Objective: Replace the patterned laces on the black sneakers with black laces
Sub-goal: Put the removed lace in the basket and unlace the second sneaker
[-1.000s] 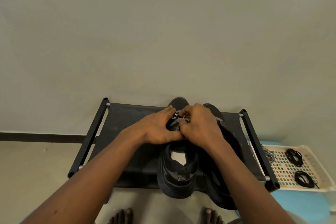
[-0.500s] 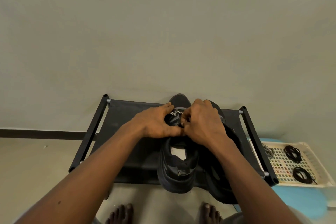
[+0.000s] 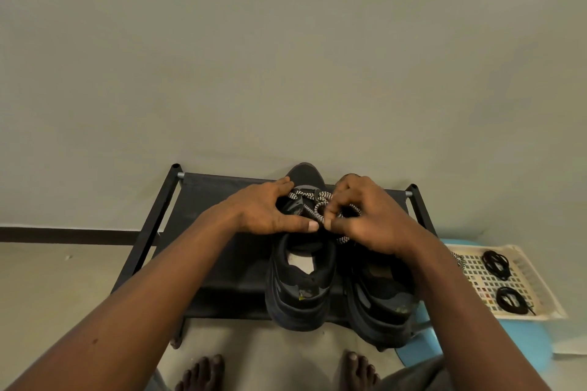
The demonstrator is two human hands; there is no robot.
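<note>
Black rack (image 3: 203,200) holds the black sneakers (image 3: 298,295). Left hand (image 3: 263,213) curls round one sneaker to steady it; right hand (image 3: 371,219) pinches the patterned lace (image 3: 320,197). Pull slowly, one hole at a time. Black laces (image 3: 495,263) wait off to the right.

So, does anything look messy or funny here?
Nothing is broken or spilled. The left sneaker and right sneaker both poke their heels past the front edge of the shoe rack. A stray lace hangs at the left edge of the tray. The patterned lace is half undone.
</note>
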